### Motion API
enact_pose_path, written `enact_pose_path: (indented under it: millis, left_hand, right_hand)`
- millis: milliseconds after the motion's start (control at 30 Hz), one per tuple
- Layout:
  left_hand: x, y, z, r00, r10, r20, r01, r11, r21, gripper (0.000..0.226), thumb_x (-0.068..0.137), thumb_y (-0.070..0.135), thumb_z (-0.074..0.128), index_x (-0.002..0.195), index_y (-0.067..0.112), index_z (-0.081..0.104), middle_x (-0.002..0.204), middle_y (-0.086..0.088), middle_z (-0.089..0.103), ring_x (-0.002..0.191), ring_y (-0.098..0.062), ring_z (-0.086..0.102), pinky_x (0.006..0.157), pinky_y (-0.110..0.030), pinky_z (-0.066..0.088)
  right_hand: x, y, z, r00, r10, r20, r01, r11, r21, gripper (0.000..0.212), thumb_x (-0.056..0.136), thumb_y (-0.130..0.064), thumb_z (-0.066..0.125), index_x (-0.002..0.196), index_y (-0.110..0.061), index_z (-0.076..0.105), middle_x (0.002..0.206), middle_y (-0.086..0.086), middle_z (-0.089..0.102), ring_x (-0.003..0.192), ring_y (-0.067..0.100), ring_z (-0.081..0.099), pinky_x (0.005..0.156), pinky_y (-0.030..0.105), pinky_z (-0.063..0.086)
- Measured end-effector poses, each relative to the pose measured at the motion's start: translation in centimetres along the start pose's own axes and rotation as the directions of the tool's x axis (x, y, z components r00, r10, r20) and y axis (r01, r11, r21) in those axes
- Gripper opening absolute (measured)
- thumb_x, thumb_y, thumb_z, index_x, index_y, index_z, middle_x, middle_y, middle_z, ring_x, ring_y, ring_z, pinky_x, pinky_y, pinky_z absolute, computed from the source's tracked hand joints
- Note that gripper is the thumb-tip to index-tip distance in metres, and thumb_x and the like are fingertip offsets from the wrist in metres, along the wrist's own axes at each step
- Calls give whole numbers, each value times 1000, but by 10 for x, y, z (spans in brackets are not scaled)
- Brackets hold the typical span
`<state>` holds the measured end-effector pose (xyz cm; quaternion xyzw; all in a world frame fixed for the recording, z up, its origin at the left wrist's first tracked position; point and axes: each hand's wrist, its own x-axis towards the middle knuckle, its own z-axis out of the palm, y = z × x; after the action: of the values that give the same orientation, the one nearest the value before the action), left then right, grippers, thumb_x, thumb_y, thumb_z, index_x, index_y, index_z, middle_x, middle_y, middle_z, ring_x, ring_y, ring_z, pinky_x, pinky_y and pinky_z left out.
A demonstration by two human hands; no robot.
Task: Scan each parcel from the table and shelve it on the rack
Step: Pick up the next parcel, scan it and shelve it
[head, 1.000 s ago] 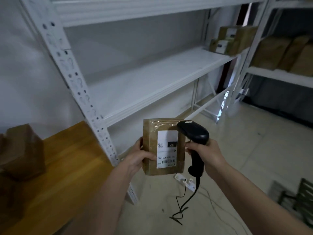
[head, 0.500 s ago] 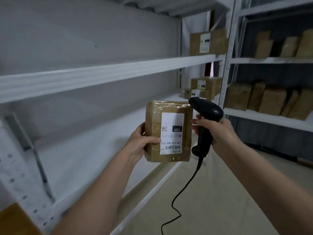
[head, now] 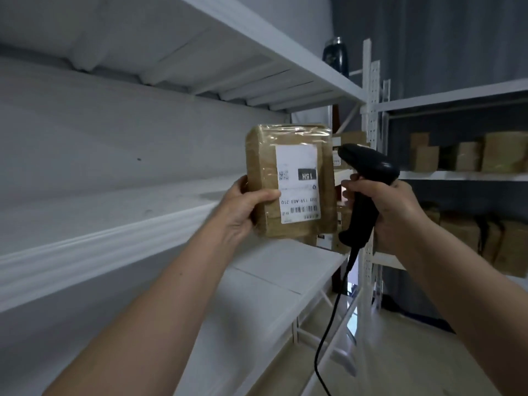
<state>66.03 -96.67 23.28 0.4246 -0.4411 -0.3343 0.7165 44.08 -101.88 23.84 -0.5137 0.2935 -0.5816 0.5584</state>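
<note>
The left hand [head: 243,208] is pinching the parcel [head: 290,181] by one edge, so it may be slipping; the right hand [head: 391,212], wrapping the scanner [head: 363,181], could be bumping it.

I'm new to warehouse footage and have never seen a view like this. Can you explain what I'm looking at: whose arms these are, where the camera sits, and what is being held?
There is no machine here. A person wears a wide-angle camera on the head, so you look forward and down along their own two bare arms. The left hand holds a brown parcel wrapped in clear tape, upright, its white label with a barcode facing the camera. The right hand has its grip round the handle of a black barcode scanner, whose cable hangs toward the floor. The scanner sits just beside the parcel's right edge. To the left and above run the white shelves of a metal rack. Farther back, on the right, a second rack holds more brown parcels. A dark bottle stands on the top shelf.
</note>
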Motion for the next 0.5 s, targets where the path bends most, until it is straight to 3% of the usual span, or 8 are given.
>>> enact_pose_path:
  millis: [67, 200, 367, 500]
  left_hand:
    - [20, 7, 10, 1000, -7, -22, 5, 997, -74, 53, 75, -9, 69, 125, 3, 56, 111, -13, 70, 92, -23, 70, 74, -37, 59]
    - [53, 13, 26, 996, -51, -77, 37, 984, -173, 31, 79, 3, 72, 108, 10, 64, 77, -3, 75, 68, -16, 72, 56, -33, 58]
    - [100, 4, 51, 985, -133, -112, 103, 964, -245, 13, 85, 17, 71, 97, 13, 66, 87, -8, 76, 85, -25, 72, 76, -50, 57]
    - [148, -15, 83, 975, -150, -162, 101, 957, -273, 14, 91, 29, 66, 95, 16, 65, 74, -3, 75, 74, -23, 71, 65, -45, 56]
  right_hand:
    - [17, -1, -1, 1000, -13, -28, 14, 999, 29, 31, 81, -3, 68, 111, -8, 60, 103, 13, 67, 97, 26, 66, 92, 43, 52]
    - [50, 0, -1, 1000, -26, -8, 26, 998, 51, 31, 83, -4, 66, 112, -8, 58, 106, 14, 65, 98, 27, 65, 93, 43, 50]
    - [96, 8, -6, 999, -48, 14, 47, 997, 66, 19, 82, -7, 67, 97, -13, 58, 109, 15, 65, 102, 33, 63, 97, 49, 47]
    - [146, 18, -25, 997, -75, 3, 74, 990, 122, 16, 82, -4, 66, 89, -16, 59, 107, 17, 65, 99, 31, 64, 92, 45, 50]
